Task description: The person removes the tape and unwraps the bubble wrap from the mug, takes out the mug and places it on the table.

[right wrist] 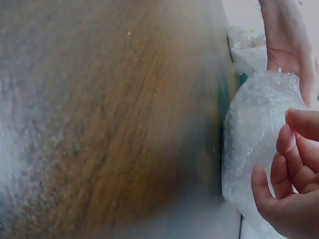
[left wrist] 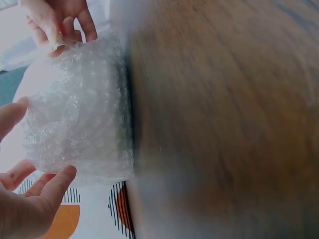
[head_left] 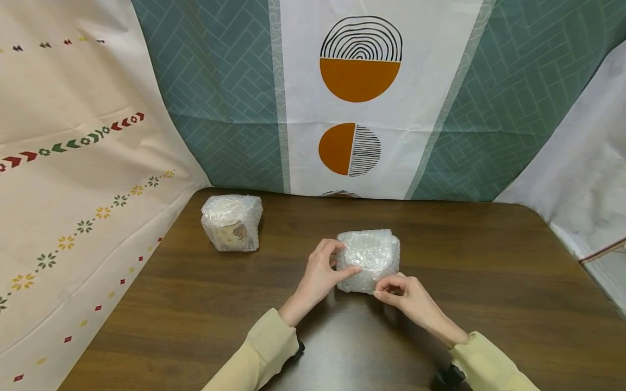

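Observation:
A bundle in clear bubble wrap [head_left: 368, 255] sits on the table in front of me, its contents hidden by the layers. My left hand [head_left: 323, 271] holds its left side, thumb over the top face and fingers along the far left edge. At the near right corner, my right hand [head_left: 406, 296] pinches the edge of the wrap between thumb and index finger. In the left wrist view that pinch of the right hand [left wrist: 62, 25] shows at the bundle's end. The right wrist view has the right hand's curled fingers [right wrist: 286, 139] close beside the wrap.
Another bubble-wrapped package [head_left: 232, 225], with a printed item faintly visible inside, stands at the table's back left. The brown wooden table [head_left: 195, 315] ends at a hanging patterned cloth [head_left: 225, 108] behind. A cream cloth [head_left: 88, 217] borders the left side, a white one [head_left: 582, 163] the right.

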The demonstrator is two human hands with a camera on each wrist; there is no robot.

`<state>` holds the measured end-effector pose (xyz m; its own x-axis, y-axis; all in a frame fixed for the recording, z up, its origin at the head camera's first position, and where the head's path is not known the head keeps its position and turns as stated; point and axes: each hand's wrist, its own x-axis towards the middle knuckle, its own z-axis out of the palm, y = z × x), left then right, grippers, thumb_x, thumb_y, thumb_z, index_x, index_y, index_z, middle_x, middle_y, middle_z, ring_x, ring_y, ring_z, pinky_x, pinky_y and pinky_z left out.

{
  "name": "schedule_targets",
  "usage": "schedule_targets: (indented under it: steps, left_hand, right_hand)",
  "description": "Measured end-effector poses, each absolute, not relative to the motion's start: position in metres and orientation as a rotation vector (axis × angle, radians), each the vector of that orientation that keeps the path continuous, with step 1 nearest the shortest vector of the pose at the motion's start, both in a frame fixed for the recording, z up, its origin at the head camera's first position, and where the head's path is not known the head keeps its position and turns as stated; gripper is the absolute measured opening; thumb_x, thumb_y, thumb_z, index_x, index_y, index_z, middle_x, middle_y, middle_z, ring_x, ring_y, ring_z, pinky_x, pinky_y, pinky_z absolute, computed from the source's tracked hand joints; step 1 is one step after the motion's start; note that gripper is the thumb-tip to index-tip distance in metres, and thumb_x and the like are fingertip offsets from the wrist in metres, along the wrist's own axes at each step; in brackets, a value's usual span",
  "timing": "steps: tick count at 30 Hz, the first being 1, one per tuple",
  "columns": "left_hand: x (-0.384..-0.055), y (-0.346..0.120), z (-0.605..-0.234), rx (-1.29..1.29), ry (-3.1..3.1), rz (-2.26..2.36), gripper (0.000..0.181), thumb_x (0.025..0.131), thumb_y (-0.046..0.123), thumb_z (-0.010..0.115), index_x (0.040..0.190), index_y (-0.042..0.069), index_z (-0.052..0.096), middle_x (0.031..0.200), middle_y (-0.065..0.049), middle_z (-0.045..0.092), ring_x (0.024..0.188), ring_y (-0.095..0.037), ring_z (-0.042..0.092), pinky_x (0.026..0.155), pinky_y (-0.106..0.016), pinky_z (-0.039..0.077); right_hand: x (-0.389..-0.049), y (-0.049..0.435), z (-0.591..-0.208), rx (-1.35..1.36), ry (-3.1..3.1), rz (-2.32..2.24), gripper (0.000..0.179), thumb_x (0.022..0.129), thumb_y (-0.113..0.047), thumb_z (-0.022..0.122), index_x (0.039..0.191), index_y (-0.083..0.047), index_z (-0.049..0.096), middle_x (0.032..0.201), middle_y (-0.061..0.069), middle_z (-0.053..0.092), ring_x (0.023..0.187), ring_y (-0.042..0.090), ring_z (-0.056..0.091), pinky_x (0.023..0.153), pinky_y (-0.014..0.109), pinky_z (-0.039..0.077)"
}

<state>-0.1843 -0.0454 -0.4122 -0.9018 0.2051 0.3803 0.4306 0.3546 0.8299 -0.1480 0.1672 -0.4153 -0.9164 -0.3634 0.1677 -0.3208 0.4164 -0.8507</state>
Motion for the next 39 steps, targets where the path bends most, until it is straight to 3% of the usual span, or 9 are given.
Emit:
schedule_targets:
  steps: [8,13,23,35,39]
  left_hand:
    - [-0.183,-0.046,-0.411,-0.577,-2.410,-1.573,0.045,0.072,0.022,0.078,0.105,0.002,0.055,0.104,-0.005,0.049,0.096,-0.018,0.050,0.075,-0.029,0.048]
    - [-0.183,-0.046,-0.411,-0.575,-2.418,-1.575,0.045,0.072,0.021,0.078,0.106,0.002,0.055,0.104,-0.005,0.049,0.097,-0.018,0.050,0.075,-0.028,0.048]
    - [-0.182,-0.047,-0.411,-0.571,-2.421,-1.585,0.045,0.072,0.021,0.078,0.106,0.002,0.055,0.104,-0.006,0.050,0.097,-0.018,0.050,0.076,-0.028,0.047]
    - [-0.183,-0.049,-0.411,-0.567,-2.423,-1.575,0.045,0.073,0.023,0.077,0.106,0.002,0.055,0.105,-0.005,0.049,0.098,-0.019,0.049,0.076,-0.030,0.048]
    - [-0.182,-0.046,-0.411,-0.581,-2.421,-1.585,0.046,0.073,0.024,0.077,0.107,0.002,0.054,0.106,-0.004,0.049,0.098,-0.019,0.049,0.077,-0.029,0.047]
  right_hand:
    - [-0.145,0.163,-0.417,-0.743,2.980,-1.382,0.013,0.072,-0.010,0.076,0.075,-0.019,0.068,0.074,-0.015,0.060,0.070,0.005,0.057,0.061,0.025,0.048]
    - [-0.140,0.160,-0.416,-0.841,3.139,-1.313,0.019,0.065,-0.003,0.080,0.076,-0.014,0.069,0.074,-0.012,0.061,0.065,0.002,0.055,0.054,0.022,0.048]
    - [-0.134,0.157,-0.415,-0.623,3.092,-1.285,0.011,0.069,-0.008,0.078,0.077,-0.012,0.071,0.076,-0.008,0.065,0.065,0.005,0.058,0.054,0.022,0.047]
    - [-0.137,0.153,-0.426,-0.735,3.091,-1.446,0.017,0.069,-0.002,0.077,0.082,-0.011,0.071,0.078,-0.008,0.066,0.060,0.003,0.056,0.050,0.020,0.045]
    - [-0.135,0.154,-0.427,-0.640,3.101,-1.438,0.017,0.068,-0.003,0.077,0.080,-0.014,0.071,0.074,-0.012,0.064,0.059,0.003,0.055,0.050,0.021,0.045]
